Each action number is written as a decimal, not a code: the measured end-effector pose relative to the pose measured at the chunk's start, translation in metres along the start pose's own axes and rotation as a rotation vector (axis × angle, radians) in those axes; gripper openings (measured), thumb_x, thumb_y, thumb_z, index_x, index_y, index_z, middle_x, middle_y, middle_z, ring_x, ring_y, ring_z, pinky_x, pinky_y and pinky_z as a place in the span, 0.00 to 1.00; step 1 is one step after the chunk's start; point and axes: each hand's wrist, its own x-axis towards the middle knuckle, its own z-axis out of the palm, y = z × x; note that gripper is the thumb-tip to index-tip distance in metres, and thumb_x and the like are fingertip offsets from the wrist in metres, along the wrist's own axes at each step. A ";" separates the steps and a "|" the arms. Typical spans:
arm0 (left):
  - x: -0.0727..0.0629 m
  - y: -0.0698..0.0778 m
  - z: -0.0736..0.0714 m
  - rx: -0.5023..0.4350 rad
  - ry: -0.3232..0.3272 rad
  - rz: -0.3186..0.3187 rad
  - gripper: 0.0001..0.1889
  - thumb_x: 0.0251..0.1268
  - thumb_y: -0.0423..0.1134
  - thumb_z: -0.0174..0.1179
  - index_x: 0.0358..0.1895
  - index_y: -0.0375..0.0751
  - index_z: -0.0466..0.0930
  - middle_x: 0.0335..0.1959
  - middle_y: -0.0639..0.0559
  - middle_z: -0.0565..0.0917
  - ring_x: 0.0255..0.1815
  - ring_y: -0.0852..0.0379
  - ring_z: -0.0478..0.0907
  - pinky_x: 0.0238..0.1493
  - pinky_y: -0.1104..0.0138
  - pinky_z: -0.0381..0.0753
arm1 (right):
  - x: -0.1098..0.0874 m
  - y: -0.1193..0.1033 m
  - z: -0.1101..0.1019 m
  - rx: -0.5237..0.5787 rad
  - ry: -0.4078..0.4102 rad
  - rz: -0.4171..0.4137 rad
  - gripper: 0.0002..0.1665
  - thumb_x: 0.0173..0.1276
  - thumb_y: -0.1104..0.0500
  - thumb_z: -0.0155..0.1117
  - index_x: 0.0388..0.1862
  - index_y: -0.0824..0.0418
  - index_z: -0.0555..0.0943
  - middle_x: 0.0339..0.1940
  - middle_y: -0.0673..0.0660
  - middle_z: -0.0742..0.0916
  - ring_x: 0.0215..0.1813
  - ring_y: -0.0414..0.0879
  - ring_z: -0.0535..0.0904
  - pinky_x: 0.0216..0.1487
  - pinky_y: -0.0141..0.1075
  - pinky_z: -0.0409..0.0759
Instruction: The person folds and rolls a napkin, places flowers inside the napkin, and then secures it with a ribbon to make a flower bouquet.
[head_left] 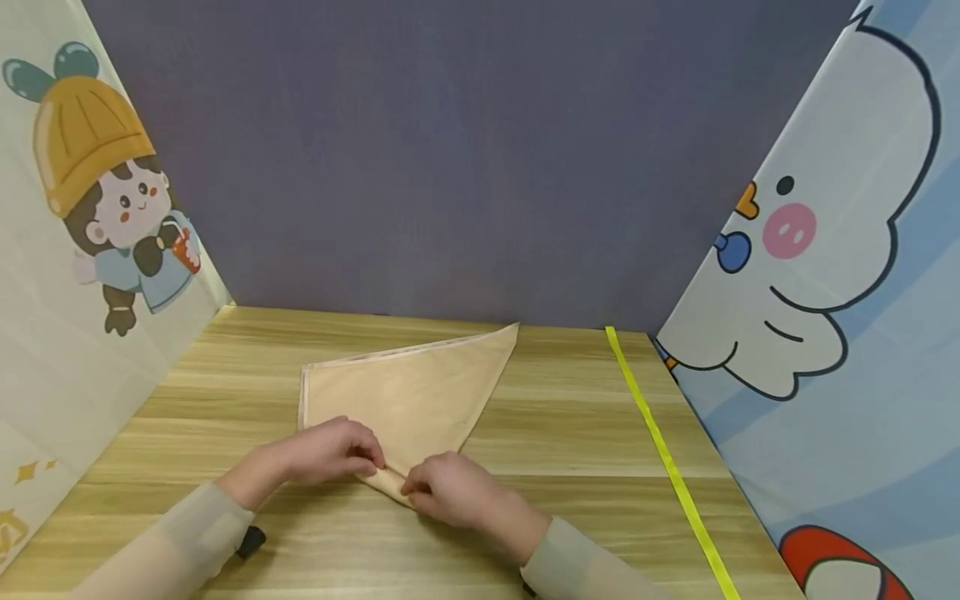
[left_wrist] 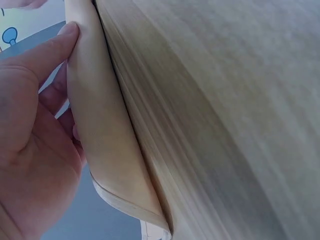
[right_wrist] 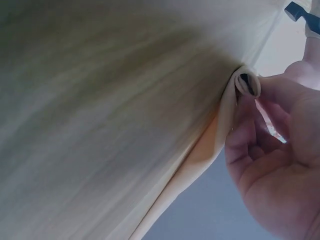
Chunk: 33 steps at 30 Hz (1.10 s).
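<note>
A dark grey wall [head_left: 450, 167] stands behind the wood-grain tabletop [head_left: 555, 417]. From far away, I see there the beige cloth [head_left: 405, 400], to the left of the yellow strip [head_left: 667, 457]. My left grip [head_left: 337, 450] pinches its rolled edge [head_left: 390, 486]; my right grip [head_left: 453, 490], nearer to the strip, pinches it also.

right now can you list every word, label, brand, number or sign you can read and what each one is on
None: no text can be read in any view.
The cloth that the left hand and right hand hold shows no label or print.
The yellow strip shows no readable markings.
The walls' cartoon figures show no lettering.
</note>
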 end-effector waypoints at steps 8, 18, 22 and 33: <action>0.000 0.000 0.004 0.158 0.013 -0.001 0.04 0.67 0.44 0.77 0.43 0.60 0.94 0.43 0.71 0.79 0.48 0.70 0.72 0.55 0.62 0.72 | -0.001 -0.007 -0.003 -0.221 0.045 -0.028 0.13 0.71 0.42 0.79 0.49 0.43 0.95 0.40 0.40 0.82 0.41 0.31 0.73 0.40 0.20 0.72; -0.001 0.004 -0.001 0.112 0.006 0.002 0.04 0.70 0.44 0.76 0.44 0.61 0.94 0.41 0.73 0.87 0.46 0.69 0.76 0.50 0.64 0.66 | 0.001 -0.007 -0.002 -0.219 0.002 -0.009 0.06 0.74 0.49 0.76 0.46 0.45 0.92 0.36 0.39 0.87 0.34 0.28 0.77 0.36 0.24 0.75; 0.000 0.003 -0.001 0.068 0.028 -0.045 0.03 0.73 0.47 0.74 0.42 0.64 0.90 0.35 0.75 0.86 0.40 0.72 0.75 0.50 0.64 0.63 | 0.000 -0.002 0.001 -0.178 0.025 -0.007 0.04 0.76 0.52 0.74 0.45 0.48 0.92 0.35 0.41 0.88 0.32 0.29 0.74 0.34 0.23 0.72; 0.005 0.000 0.002 0.102 0.061 -0.003 0.05 0.78 0.43 0.69 0.43 0.61 0.93 0.42 0.70 0.86 0.46 0.72 0.79 0.58 0.57 0.75 | -0.002 0.003 -0.002 -0.070 0.034 -0.023 0.11 0.79 0.58 0.69 0.55 0.49 0.91 0.45 0.44 0.93 0.41 0.30 0.84 0.44 0.23 0.81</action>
